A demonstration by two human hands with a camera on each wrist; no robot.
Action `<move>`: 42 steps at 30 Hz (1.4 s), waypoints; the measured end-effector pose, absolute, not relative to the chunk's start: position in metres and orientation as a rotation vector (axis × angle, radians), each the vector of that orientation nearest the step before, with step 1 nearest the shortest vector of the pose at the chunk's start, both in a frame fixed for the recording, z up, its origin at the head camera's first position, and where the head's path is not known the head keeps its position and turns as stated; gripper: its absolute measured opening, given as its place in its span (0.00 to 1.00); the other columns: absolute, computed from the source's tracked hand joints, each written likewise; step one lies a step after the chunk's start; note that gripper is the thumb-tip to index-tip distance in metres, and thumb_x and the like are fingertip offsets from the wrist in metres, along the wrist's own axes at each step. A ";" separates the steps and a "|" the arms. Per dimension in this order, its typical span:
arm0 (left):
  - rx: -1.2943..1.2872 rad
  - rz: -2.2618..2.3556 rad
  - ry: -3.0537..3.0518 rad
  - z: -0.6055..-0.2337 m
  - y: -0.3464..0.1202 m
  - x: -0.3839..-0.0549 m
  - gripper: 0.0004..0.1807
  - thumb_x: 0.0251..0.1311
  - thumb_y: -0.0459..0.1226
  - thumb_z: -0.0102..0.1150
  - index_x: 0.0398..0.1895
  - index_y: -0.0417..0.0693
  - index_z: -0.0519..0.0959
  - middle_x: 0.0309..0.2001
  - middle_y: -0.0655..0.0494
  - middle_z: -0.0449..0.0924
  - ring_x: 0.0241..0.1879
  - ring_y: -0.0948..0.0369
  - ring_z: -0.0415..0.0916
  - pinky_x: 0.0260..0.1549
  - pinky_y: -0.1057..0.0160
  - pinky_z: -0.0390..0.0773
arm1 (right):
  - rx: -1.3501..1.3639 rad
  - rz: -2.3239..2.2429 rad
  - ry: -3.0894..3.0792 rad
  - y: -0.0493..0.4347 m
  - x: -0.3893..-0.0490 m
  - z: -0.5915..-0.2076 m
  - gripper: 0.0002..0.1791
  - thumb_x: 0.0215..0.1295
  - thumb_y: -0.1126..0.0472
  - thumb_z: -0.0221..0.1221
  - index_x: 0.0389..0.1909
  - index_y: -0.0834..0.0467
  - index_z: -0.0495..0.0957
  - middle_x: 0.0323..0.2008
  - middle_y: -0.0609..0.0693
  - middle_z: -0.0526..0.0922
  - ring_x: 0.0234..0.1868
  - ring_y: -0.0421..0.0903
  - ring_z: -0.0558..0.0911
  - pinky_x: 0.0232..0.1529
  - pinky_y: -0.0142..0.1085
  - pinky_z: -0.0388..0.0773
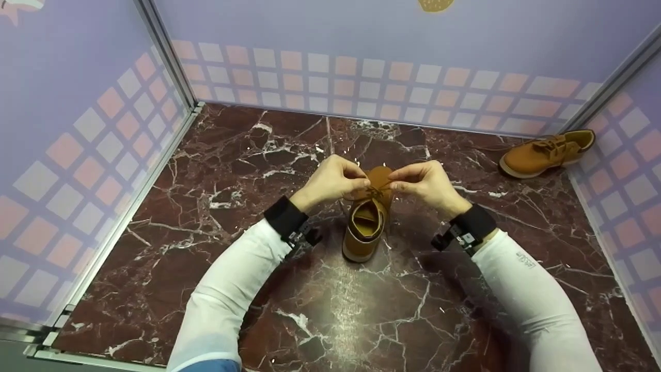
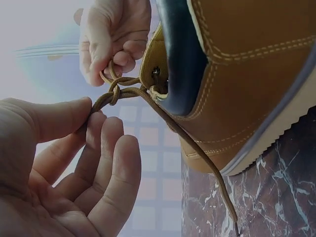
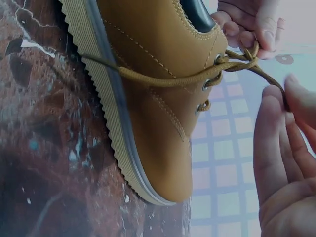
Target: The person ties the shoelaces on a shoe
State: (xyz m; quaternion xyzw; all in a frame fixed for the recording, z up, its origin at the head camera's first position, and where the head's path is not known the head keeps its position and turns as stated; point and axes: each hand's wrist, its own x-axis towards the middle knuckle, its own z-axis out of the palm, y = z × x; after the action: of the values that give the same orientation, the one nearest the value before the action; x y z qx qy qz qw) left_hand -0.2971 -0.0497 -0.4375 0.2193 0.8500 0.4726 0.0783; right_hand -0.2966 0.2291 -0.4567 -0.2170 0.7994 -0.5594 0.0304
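Note:
A tan lace-up shoe [image 1: 360,247] with a dark padded collar stands on the marbled surface, toe pointing away from me. My left hand [image 1: 333,178] pinches a loop of the brown shoelace [image 2: 101,101] between thumb and forefinger, its other fingers loosely bent. Opposite it, my right hand [image 1: 426,183] holds another part of the lace between thumb and fingertips. Between the hands the laces cross in a loose knot [image 3: 251,61] over the tongue. One free lace end [image 3: 163,81] hangs down the shoe's side; another [image 2: 197,148] trails down the opposite side.
A second tan shoe [image 1: 532,155], its laces over the top, rests at the back right by the side wall. Checkered lilac panels [image 1: 361,77] enclose the marbled surface [image 1: 330,320] at the back and both sides. Black straps with small cameras circle both wrists.

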 end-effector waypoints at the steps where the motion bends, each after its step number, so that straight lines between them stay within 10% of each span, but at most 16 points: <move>1: 0.657 1.409 2.545 -0.438 -0.050 -0.297 0.09 0.72 0.39 0.75 0.47 0.43 0.95 0.43 0.45 0.97 0.38 0.42 0.93 0.29 0.72 0.82 | -0.703 -1.691 2.475 0.230 -0.296 -0.456 0.11 0.67 0.76 0.74 0.49 0.73 0.91 0.41 0.59 0.97 0.34 0.33 0.93 0.39 0.30 0.93; 9: 0.665 1.314 2.629 -0.443 -0.058 -0.300 0.08 0.71 0.39 0.75 0.42 0.44 0.96 0.39 0.45 0.96 0.27 0.67 0.77 0.32 0.71 0.74 | -0.900 -1.448 2.654 0.233 -0.291 -0.453 0.06 0.69 0.72 0.74 0.44 0.67 0.93 0.39 0.65 0.95 0.31 0.33 0.87 0.33 0.22 0.84; 15: 0.559 1.330 2.564 -0.448 -0.063 -0.299 0.07 0.73 0.39 0.74 0.41 0.46 0.96 0.38 0.47 0.97 0.28 0.62 0.87 0.27 0.72 0.77 | -0.834 -1.424 2.733 0.243 -0.290 -0.459 0.04 0.73 0.71 0.71 0.43 0.67 0.93 0.38 0.65 0.95 0.28 0.30 0.86 0.29 0.21 0.82; 22: 0.453 1.335 2.547 -0.465 -0.075 -0.299 0.06 0.74 0.37 0.73 0.41 0.47 0.96 0.37 0.48 0.97 0.19 0.66 0.74 0.17 0.72 0.66 | -0.897 -1.287 2.833 0.256 -0.286 -0.474 0.03 0.70 0.73 0.72 0.40 0.65 0.94 0.36 0.60 0.96 0.30 0.29 0.84 0.32 0.18 0.79; 42: 0.387 1.331 2.701 -0.473 -0.075 -0.299 0.04 0.71 0.38 0.75 0.41 0.50 0.97 0.36 0.53 0.97 0.34 0.59 0.90 0.34 0.69 0.78 | -0.996 -1.122 2.971 0.262 -0.282 -0.489 0.06 0.65 0.74 0.74 0.37 0.62 0.95 0.32 0.55 0.95 0.28 0.45 0.87 0.33 0.15 0.73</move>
State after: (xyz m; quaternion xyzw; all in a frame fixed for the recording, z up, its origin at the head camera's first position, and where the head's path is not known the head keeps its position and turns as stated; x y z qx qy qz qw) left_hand -0.2987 -0.0753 -0.4726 0.1274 0.8884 0.4378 0.0528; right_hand -0.2818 0.2616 -0.4888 -0.2979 0.8888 -0.3356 -0.0932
